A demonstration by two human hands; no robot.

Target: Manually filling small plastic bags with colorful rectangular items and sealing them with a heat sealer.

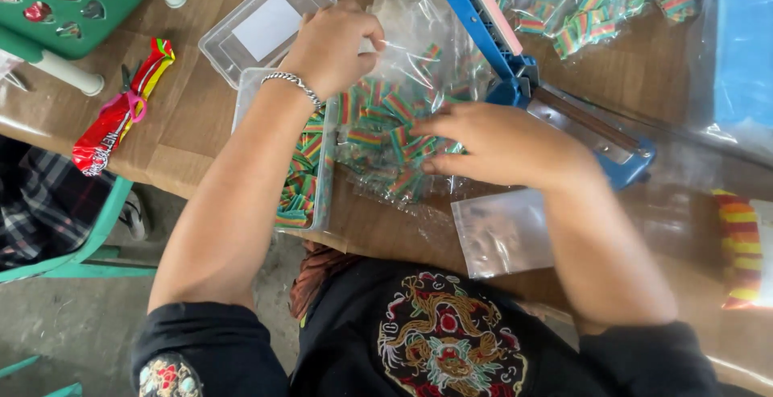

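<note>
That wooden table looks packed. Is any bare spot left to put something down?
Bare wood shows between the red wrapper and the clear lid, and right of the blue sealer. A strip lies near the empty clear bag. It is crowded where both hands work the candy bag.

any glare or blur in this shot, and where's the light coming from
Head view: soft, even daylight with only faint shadows; glare streaks across the clear plastic bag that the left hand holds, and on the bagged candy pile at top right. The right hand and the rainbow candy strips look slightly soft. The light's direction cannot be told; the frame edges bend a little.
</note>
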